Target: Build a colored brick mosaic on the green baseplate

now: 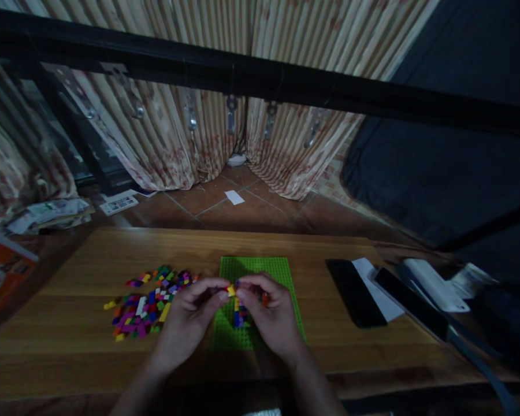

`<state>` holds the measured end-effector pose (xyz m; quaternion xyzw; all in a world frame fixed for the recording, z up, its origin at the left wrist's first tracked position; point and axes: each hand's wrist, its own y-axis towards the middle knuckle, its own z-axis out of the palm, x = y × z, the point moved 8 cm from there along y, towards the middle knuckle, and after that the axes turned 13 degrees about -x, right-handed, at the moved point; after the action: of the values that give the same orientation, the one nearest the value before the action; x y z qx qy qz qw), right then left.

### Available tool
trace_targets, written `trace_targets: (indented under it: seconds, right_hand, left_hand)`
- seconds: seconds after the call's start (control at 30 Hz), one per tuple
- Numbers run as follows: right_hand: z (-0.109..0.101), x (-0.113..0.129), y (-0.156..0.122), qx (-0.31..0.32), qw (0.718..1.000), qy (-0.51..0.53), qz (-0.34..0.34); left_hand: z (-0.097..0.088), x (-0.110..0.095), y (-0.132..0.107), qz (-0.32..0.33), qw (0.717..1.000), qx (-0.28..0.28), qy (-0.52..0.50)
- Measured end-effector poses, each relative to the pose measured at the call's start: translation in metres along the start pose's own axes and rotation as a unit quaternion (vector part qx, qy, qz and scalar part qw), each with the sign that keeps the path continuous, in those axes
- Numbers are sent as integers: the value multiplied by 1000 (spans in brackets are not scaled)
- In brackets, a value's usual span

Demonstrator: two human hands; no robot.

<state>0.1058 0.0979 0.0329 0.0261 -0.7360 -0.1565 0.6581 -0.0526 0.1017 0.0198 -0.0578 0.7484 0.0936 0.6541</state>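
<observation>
Between my fingertips, above a green studded baseplate [260,264], is a small yellow toy brick [231,290] with a bit of red beside it. My left hand [190,315] pinches it from the left. From the right, my right hand [271,312] closes thumb and forefinger at the same spot. Below the fingers, blue, yellow and dark bricks [239,316] sit on the baseplate, partly hidden by my right hand. Left of my left hand lies a loose pile of many-coloured bricks [141,306], partly covered by that hand.
The wooden table [69,289] carries a black phone-like slab [355,293], white paper [379,289] and another dark phone [411,303] on the right. A white device [433,283] lies beyond them. An orange printed bag [4,271] is at far left. A dark bar [242,72] crosses above.
</observation>
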Motion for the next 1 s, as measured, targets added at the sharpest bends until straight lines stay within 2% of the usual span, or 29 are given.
trace_targets:
  seconds: [0.07, 0.17, 0.47, 0.63, 0.8, 0.9, 1.0]
  right_hand:
    - [3, -3, -1, 5, 1000, 22, 21]
    - [0, -10, -1, -1, 996, 56, 66]
    - [-6, -14, -2, -19, 980, 141, 140]
    - [-3, -16, -7, -11, 963, 189, 190]
    - [-13, -23, -4, -33, 950, 200, 239]
    - [-27, -28, 2, -63, 956, 171, 230]
    - [-35, -35, 6, -68, 967, 138, 201]
  left_hand:
    - [15, -2, -6, -1, 999, 19, -36]
    - [25, -1, -7, -8, 997, 29, -65]
    - [27, -4, -5, -26, 997, 41, -58]
    - [26, 4, -5, -38, 996, 51, -69]
    - [23, 16, -2, -77, 991, 19, -111]
    - [18, 19, 1, -86, 989, -14, -118]
    - [12, 23, 4, -103, 988, -53, -106]
